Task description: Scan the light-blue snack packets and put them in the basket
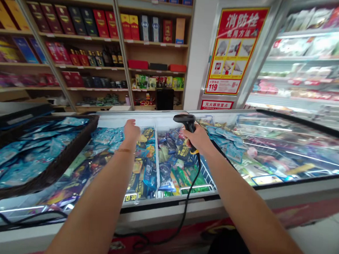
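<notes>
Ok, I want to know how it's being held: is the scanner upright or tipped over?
Roughly upright: the right hand holds the scanner with its head on top, and the cord hangs from below.

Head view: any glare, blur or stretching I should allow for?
Head view: glare streaks cross the freezer's glass lid at right; the lit shelves at upper right look washed out and blurred; the outer edges look stretched; the scanner in the right hand reads fairly clearly.
</notes>
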A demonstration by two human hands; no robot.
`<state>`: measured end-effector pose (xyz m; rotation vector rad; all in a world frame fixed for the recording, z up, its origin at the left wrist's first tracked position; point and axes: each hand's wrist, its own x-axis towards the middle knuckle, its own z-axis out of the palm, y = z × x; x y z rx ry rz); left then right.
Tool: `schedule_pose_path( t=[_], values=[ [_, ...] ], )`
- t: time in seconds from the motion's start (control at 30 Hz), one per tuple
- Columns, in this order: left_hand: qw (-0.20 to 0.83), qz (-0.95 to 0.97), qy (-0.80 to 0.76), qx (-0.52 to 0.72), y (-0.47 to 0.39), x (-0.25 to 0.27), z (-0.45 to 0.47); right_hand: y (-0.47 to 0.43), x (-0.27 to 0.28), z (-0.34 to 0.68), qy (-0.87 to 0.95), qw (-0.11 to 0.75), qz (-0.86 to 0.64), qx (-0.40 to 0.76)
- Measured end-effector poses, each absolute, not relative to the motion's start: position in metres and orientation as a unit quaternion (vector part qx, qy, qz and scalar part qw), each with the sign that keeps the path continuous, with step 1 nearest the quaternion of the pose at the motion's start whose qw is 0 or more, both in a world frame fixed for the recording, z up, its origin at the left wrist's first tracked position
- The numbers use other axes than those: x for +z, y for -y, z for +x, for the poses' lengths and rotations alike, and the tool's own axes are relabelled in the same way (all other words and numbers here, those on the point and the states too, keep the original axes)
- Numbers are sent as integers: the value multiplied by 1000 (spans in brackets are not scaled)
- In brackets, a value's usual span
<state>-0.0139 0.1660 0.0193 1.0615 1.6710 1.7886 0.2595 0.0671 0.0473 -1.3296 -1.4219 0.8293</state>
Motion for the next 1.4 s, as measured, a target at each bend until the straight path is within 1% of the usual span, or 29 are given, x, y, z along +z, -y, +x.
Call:
schedule_pose_path(
  t=[0.07,0.13,0.2,0.23,0.4,0.63,0.73,0.83,0.9,0.97,1.0,1.07,1.1,1.17,1.27,1.4],
  values=[
    [148,409,-716,546,-155,19,-47,-69,44,245,574,497,-545,355],
    [55,408,-788,458,-144,13,-71,-68,36,237,559,500,-553,364],
    [-11,390,-816,426,-135,2,-86,-65,27,234,561,488,-560,366],
    [-27,380,-822,423,-132,-3,-91,-64,23,234,566,479,-562,366],
    [-10,347,-841,415,-125,-14,-99,-60,11,240,569,457,-574,371],
    [-61,353,-838,412,-120,-6,-90,-59,9,240,566,450,-584,370],
    [-53,372,-815,442,-124,-2,-89,-59,9,240,567,451,-582,370],
    [-43,431,-749,502,-131,8,-83,-57,11,239,570,452,-579,368],
    [-21,459,-689,560,-136,16,-70,-56,11,239,572,451,-579,366],
    [40,450,-627,635,-140,20,-49,-56,10,239,576,448,-578,365],
    [91,430,-596,672,-142,20,-36,-57,10,239,580,448,-576,363],
    [229,382,-539,715,-143,15,-10,-57,7,239,590,447,-569,359],
    [301,364,-509,720,-142,11,2,-58,6,239,595,447,-564,358],
    [387,347,-467,715,-141,-1,20,-59,3,239,603,445,-557,358],
    [451,336,-446,697,-137,-14,30,-58,2,238,617,427,-556,357],
    [473,334,-448,682,-136,-21,27,-53,4,236,643,389,-566,338]
  ],
)
